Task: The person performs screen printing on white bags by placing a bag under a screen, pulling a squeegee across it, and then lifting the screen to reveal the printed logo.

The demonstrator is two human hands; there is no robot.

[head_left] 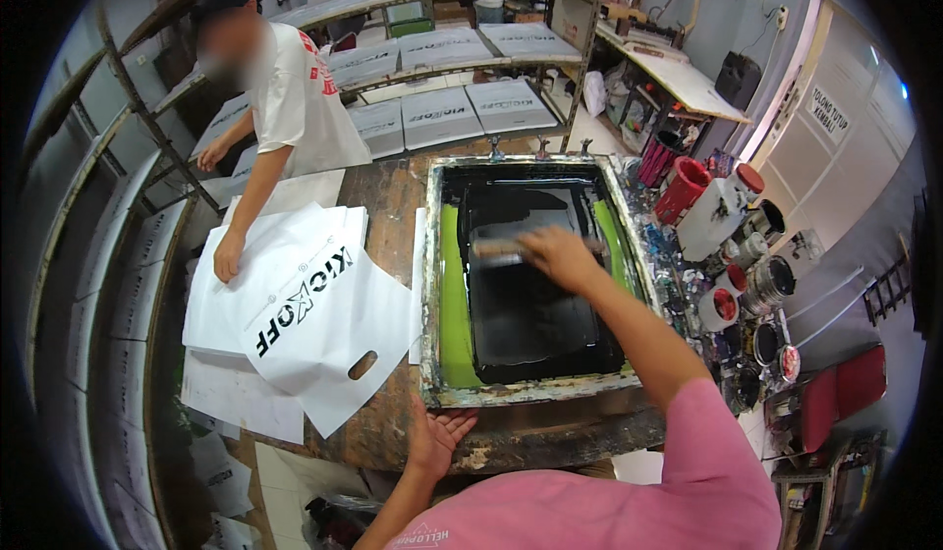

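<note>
My right hand (565,258) is closed on the wooden handle of a squeegee (499,247), which lies crosswise over the inked mesh of a printing screen. Wet black ink (535,319) covers most of the mesh, with bright green strips down both sides. The screen frame (530,393) is paint-stained and lies on a worn wooden table. At its near edge, my left hand (440,439) is palm up with fingers stretched out and thumb against the frame's front left part. What lies beneath the screen is hidden, apart from a white edge at its left.
Left of the screen, a co-worker's hand (229,255) touches a printed white bag (319,329) on a stack. Hinge clamps (542,147) line the screen's far edge. Ink pots (722,309) crowd the right side. Racks with printed bags (447,108) stand behind and at left.
</note>
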